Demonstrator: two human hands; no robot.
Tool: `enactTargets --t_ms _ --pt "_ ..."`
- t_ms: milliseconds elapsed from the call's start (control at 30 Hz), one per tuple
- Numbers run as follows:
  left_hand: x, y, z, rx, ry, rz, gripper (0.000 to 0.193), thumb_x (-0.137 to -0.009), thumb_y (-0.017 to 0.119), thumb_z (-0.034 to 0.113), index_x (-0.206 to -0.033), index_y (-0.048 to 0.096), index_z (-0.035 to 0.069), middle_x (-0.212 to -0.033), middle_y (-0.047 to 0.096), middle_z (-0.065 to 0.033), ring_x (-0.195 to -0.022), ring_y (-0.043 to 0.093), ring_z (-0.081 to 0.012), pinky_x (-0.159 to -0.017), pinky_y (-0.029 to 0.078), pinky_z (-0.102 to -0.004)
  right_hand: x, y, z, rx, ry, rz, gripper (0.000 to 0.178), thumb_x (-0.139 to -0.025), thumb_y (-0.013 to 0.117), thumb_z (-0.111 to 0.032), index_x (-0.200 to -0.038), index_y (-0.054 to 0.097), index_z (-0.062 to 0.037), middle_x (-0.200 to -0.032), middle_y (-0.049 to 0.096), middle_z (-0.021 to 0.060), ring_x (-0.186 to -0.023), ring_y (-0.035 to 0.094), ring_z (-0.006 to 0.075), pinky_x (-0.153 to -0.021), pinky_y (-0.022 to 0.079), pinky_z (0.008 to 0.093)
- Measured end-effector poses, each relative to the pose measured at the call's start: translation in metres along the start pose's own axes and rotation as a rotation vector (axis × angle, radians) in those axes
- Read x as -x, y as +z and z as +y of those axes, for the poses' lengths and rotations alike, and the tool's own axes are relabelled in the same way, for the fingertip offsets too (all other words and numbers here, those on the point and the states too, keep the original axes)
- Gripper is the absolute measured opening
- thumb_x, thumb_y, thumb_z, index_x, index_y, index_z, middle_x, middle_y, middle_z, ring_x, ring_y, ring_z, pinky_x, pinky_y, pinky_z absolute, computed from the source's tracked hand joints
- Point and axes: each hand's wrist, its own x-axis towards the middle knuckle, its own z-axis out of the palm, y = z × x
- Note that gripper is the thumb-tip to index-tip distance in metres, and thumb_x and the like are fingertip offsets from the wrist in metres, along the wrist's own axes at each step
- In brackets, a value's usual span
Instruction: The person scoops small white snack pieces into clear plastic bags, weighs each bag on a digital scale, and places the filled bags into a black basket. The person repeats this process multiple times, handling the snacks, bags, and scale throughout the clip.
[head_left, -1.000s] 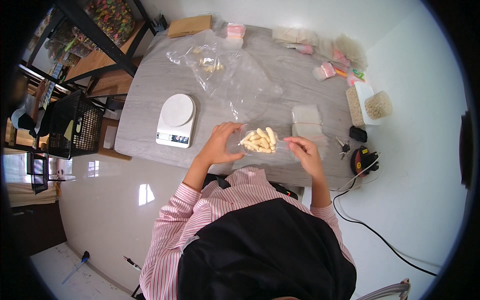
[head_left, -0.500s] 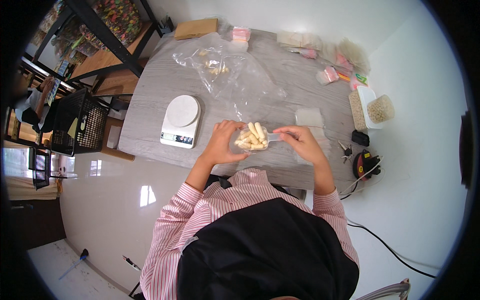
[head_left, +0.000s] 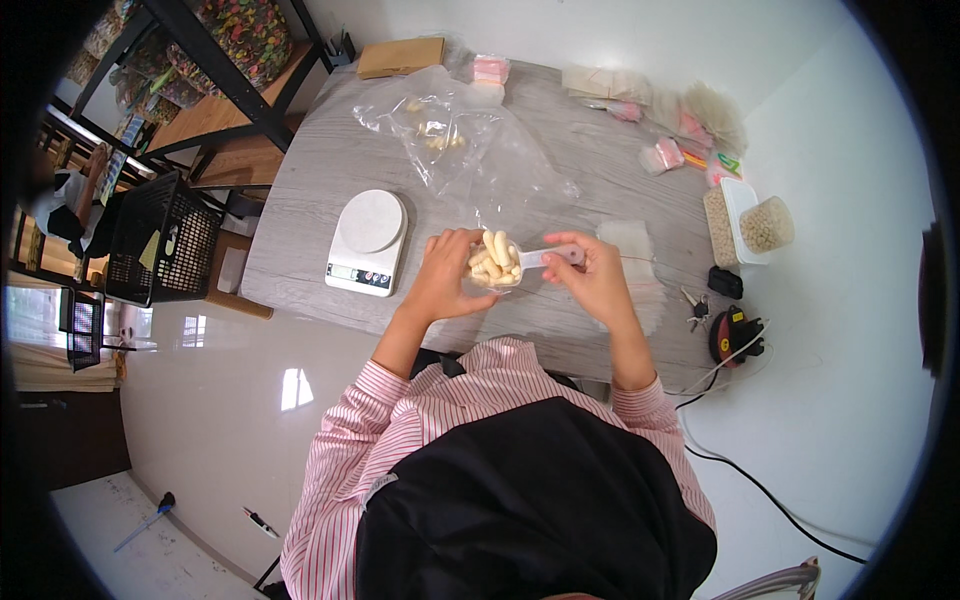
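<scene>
In front of my body, my right hand [head_left: 594,278] grips the pale handle of a clear plastic scoop [head_left: 536,258]. Pale yellow finger-shaped snacks [head_left: 494,262] are heaped at the scoop's bowl end, some standing up. My left hand [head_left: 442,277] curls round that end from the left, thumb below. It holds clear plastic around the snacks; whether this is a small bag or a cup I cannot tell. A white kitchen scale [head_left: 366,245] stands to the left of my left hand. Beyond my hands lies a large clear bag [head_left: 450,150] with more yellow snacks inside.
Flat clear bags [head_left: 632,262] lie right of my hands. Along the right edge are keys [head_left: 696,308], a red and black power adapter [head_left: 735,338] with cables, and tubs of pale pellets [head_left: 766,224]. A black basket [head_left: 165,240] and shelf stand left; a person sits behind.
My right hand has moved slightly up and left, with the scoop's handle now tilted higher. The snacks have shifted a little to the left. My left hand keeps its hold.
</scene>
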Motion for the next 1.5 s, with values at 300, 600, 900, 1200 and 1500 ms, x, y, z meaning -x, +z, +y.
enactTargets --t_ms 300,600,900,1200,1500 --pt "-0.003 0.002 -0.005 -0.023 0.013 0.108 0.079 -0.051 0.074 0.035 -0.116 0.043 0.002 -0.098 0.050 -0.0108 -0.092 0.048 -0.0246 -0.080 0.031 -0.0354 -0.004 0.017 -0.012 -0.063 -0.170 0.202 0.026 -0.078 0.062 -0.002 -0.102 0.056 0.0026 -0.071 0.063 0.0088 -0.064 0.063 0.0111 -0.055 0.050 0.0196" --pt "-0.002 -0.006 -0.007 -0.013 0.024 0.113 0.092 -0.054 0.072 0.031 -0.133 0.032 0.008 -0.104 0.048 -0.0111 -0.097 0.045 -0.0259 -0.083 0.028 -0.0360 -0.010 0.028 -0.016 -0.017 -0.237 0.186 0.027 -0.078 0.062 -0.003 -0.104 0.057 0.0016 -0.069 0.063 0.0084 -0.064 0.064 0.0122 -0.053 0.049 0.0199" --pt "-0.003 0.000 -0.016 0.039 0.026 0.107 0.096 -0.055 0.072 0.031 -0.136 0.025 0.008 -0.104 0.047 -0.0117 -0.100 0.045 -0.0276 -0.086 0.027 -0.0381 -0.022 0.031 -0.024 0.032 -0.295 0.236 0.028 -0.078 0.061 0.000 -0.105 0.057 0.0012 -0.073 0.063 0.0068 -0.063 0.061 0.0099 -0.055 0.049 0.0194" --pt "-0.006 0.011 -0.019 0.107 -0.013 0.113 0.104 -0.055 0.073 0.030 -0.138 0.016 0.005 -0.107 0.047 -0.0131 -0.097 0.047 -0.0273 -0.087 0.029 -0.0381 -0.031 0.027 -0.041 0.171 -0.400 0.277 0.032 -0.076 0.062 0.001 -0.108 0.058 -0.0002 -0.068 0.063 0.0070 -0.058 0.061 0.0097 -0.053 0.047 0.0195" --pt "0.000 0.020 -0.027 0.404 -0.125 0.146 0.090 -0.059 0.071 0.019 -0.134 0.026 0.004 -0.102 0.049 -0.0098 -0.094 0.046 -0.0209 -0.088 0.033 -0.0339 -0.015 -0.013 -0.040 -0.063 -0.408 0.677 0.018 -0.079 0.060 -0.004 -0.095 0.057 0.0026 -0.072 0.060 0.0039 -0.056 0.056 0.0085 -0.051 0.045 0.0210"
